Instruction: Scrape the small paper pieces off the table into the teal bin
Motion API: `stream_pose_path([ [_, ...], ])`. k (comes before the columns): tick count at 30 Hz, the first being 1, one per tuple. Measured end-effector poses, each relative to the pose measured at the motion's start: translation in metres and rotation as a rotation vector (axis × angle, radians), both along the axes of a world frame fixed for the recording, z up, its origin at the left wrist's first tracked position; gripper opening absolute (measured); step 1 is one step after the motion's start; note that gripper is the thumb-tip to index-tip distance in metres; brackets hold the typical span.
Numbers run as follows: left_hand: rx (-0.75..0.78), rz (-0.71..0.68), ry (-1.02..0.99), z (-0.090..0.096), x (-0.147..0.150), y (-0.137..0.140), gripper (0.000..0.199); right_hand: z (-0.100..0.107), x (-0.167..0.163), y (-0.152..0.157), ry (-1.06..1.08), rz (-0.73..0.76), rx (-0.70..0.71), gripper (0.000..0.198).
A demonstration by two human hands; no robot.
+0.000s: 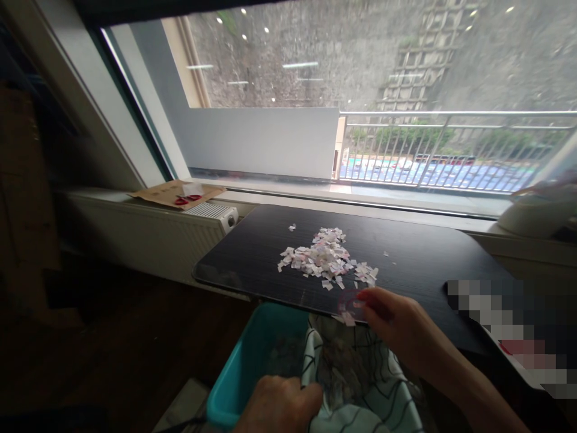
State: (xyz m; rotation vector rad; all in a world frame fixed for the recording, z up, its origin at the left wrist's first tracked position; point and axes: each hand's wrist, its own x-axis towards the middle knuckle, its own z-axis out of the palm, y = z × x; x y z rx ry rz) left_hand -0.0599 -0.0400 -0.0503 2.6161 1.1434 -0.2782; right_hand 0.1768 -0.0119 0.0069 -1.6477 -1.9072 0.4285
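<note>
A pile of small torn white and pinkish paper scraps point(320, 255) lies on the black table point(252, 240). At the table's front edge, my right hand point(396, 316) is closed with its fingertips low over the tabletop. A blurred, pinkish, see-through rounded thing point(349, 300) shows at those fingertips, with a few scraps beside it; I cannot make out what it is. Below the edge, my left hand point(282, 403) is wrapped round the rim of a white fabric bag point(311, 355) with dark lines. Scraps and other blurred contents show inside the bag.
A turquoise bin point(238, 367) stands left of the bag, under the table edge. On the radiator point(153, 225) lie brown paper point(157, 191) and red-handled scissors point(187, 199). A dark-edged, partly pixelated object point(505, 337) lies at the table's right. A window runs behind.
</note>
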Motion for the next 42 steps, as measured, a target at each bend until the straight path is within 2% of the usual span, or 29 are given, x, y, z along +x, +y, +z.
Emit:
stream_pose_path([
  [8,0.027,-0.090,0.074,0.027,0.014,0.000,0.007,0.001,0.004,-0.010,-0.013,-0.034,0.014,0.023],
  [10,0.061,-0.137,0.078,0.026,0.018,-0.003,0.008,0.000,0.004,-0.010,-0.015,-0.062,0.024,0.022],
  [14,0.107,-0.236,0.101,0.013,0.036,-0.005,0.012,-0.001,0.005,-0.009,-0.023,-0.176,0.087,0.025],
  [18,0.071,-0.283,0.084,0.011,0.055,-0.003,0.015,-0.004,-0.001,-0.004,-0.026,-0.105,0.080,0.021],
  [24,0.001,-0.292,0.092,0.038,0.066,-0.001,0.014,-0.006,-0.006,0.001,0.020,-0.145,0.083,0.021],
  [26,-0.006,-0.275,0.098,0.042,0.065,-0.001,0.013,-0.006,-0.008,-0.001,0.035,-0.108,0.058,0.020],
  [29,-0.007,-0.251,0.099,0.042,0.064,-0.001,0.014,-0.006,-0.010,-0.004,0.067,-0.038,0.018,0.019],
  [33,-0.013,-0.247,0.071,0.042,0.063,0.000,0.014,-0.009,-0.008,-0.003,0.095,-0.093,0.060,0.021],
  [38,-0.029,-0.244,0.026,0.043,0.061,0.002,0.012,-0.012,-0.009,0.001,0.100,-0.022,0.031,0.020],
  [42,-0.021,-0.232,0.010,0.044,0.060,0.003,0.013,-0.014,-0.012,0.003,0.116,-0.068,0.047,0.022],
])
